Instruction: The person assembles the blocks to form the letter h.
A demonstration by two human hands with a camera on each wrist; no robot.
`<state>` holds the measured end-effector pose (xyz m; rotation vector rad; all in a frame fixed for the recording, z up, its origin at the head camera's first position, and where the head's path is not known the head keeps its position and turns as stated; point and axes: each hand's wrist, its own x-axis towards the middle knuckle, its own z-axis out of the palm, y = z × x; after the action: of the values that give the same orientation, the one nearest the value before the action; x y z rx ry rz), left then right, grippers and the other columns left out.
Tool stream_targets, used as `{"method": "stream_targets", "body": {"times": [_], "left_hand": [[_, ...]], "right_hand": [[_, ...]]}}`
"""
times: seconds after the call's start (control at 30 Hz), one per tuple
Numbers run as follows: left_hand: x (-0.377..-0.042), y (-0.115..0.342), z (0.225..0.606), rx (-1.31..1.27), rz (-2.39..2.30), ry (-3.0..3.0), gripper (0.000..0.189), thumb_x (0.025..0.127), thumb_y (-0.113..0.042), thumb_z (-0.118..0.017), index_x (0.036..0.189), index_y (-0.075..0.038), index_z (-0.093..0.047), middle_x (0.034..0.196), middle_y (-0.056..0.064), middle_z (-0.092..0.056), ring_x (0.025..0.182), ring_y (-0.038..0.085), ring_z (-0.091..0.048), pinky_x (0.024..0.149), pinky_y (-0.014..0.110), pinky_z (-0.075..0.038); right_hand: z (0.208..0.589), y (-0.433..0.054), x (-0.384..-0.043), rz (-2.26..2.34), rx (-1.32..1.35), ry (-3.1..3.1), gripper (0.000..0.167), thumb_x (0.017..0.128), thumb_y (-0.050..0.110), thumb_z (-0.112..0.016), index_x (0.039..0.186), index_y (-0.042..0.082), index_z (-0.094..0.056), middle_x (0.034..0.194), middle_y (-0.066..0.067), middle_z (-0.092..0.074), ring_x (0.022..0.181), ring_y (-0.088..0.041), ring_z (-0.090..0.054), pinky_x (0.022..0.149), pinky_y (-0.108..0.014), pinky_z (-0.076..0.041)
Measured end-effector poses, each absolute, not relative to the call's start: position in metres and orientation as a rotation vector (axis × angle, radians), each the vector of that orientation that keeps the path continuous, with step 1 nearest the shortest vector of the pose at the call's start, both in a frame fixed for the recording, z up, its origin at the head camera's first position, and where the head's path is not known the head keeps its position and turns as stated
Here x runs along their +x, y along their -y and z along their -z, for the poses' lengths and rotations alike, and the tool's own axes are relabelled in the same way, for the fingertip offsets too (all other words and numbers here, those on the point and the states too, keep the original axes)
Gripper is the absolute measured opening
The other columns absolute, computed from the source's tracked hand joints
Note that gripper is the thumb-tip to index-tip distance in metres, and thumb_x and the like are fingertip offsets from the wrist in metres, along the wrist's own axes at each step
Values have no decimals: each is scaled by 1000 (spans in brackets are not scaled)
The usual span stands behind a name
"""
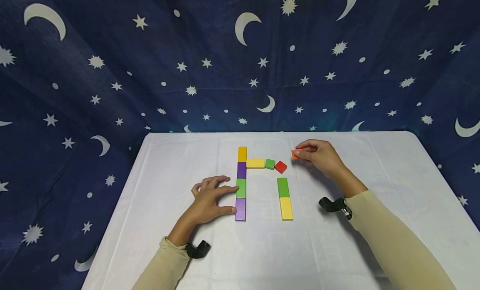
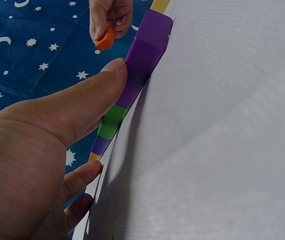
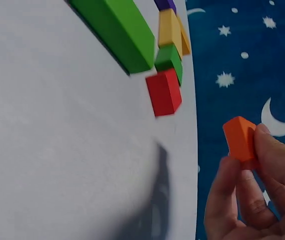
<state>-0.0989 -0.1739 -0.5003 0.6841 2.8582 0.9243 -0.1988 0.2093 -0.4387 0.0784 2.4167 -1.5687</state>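
My right hand [image 1: 318,156] pinches a small orange block [image 3: 240,140] between thumb and fingers, above the table at the far right of the block layout. My left hand [image 1: 208,200] rests beside a column of blocks, its fingers extended. Its thumb touches the near purple block [image 1: 241,209] and its index finger reaches the light green block [image 1: 241,188]. Beyond them in the column come a dark purple block [image 1: 241,170] and an orange-yellow block [image 1: 242,154]. A yellow block [image 1: 255,163], a small green block [image 1: 269,164] and a turned red block [image 1: 281,167] run rightward from it.
A green block [image 1: 283,187] and a yellow block [image 1: 286,208] lie end to end, right of the column. They stand on a white-covered table [image 1: 168,156]. A dark blue curtain [image 1: 210,98] with moons and stars hangs behind. Black wrist mounts [image 1: 198,249] sit by both sleeves.
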Motion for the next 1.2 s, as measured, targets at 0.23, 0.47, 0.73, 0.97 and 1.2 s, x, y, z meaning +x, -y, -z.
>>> {"method": "stream_targets", "body": {"times": [0.23, 0.47, 0.73, 0.97, 1.2], "left_hand": [[-99, 174, 500, 690, -929, -2858, 62, 77, -55, -84, 135, -38, -67, 150, 0, -50, 139, 28, -38, 103, 66, -11], [-99, 175, 501, 695, -942, -2855, 62, 77, -55, -84, 135, -38, -67, 150, 0, -50, 139, 28, -38, 102, 66, -11], [-98, 175, 501, 699, -942, -2859, 63, 77, -55, -84, 135, -38, -67, 150, 0, -50, 139, 27, -38, 103, 66, -11], [-99, 175, 501, 689, -933, -2853, 63, 77, -56, -83, 136, -38, -66, 150, 0, -50, 139, 27, -37, 103, 65, -10], [-99, 174, 499, 689, -928, -2855, 63, 77, -56, -83, 135, -38, -67, 150, 0, -50, 139, 28, -38, 103, 66, -11]], "right_hand": [[442, -197, -185, 1542, 43, -2293, 35, 96, 12, -71, 130, 3, -66, 126, -20, -64, 103, -28, -72, 92, -37, -58], [450, -185, -175, 1446, 0, -2366, 35, 90, 13, -78, 123, 5, -69, 107, -15, -71, 95, -23, -70, 80, -31, -61], [454, -176, -168, 1274, -79, -2574, 24, 86, 20, -83, 107, 11, -74, 95, -7, -73, 92, -23, -62, 75, -30, -53], [455, -174, -165, 1215, -150, -2658, 22, 85, 20, -84, 102, 10, -75, 91, -6, -72, 84, -19, -62, 75, -31, -49], [454, -176, -163, 1161, -183, -2654, 17, 85, 19, -83, 98, 12, -75, 88, -4, -69, 83, -21, -58, 73, -33, -47]]}}
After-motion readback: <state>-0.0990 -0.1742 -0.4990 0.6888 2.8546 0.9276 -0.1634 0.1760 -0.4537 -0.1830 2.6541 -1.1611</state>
